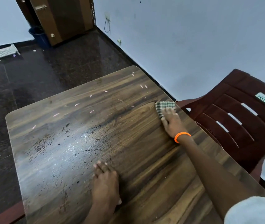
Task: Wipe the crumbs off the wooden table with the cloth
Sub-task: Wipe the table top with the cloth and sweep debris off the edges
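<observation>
A wooden table [144,159] fills the middle of the view. Dark crumbs [67,131] lie scattered over its left and middle part, and pale pink scraps [91,111] dot the far half. My right hand [172,122], with an orange band at the wrist, presses flat on a green-and-white checked cloth [164,106] near the table's right edge. My left hand [105,180] rests flat on the tabletop near the front, fingers together, holding nothing.
A dark red plastic chair [235,120] stands close against the table's right side, by the pale wall. Dark floor lies to the left and beyond. A brown door [64,18], a blue bucket [39,36] and a small white rack [5,52] are at the far end.
</observation>
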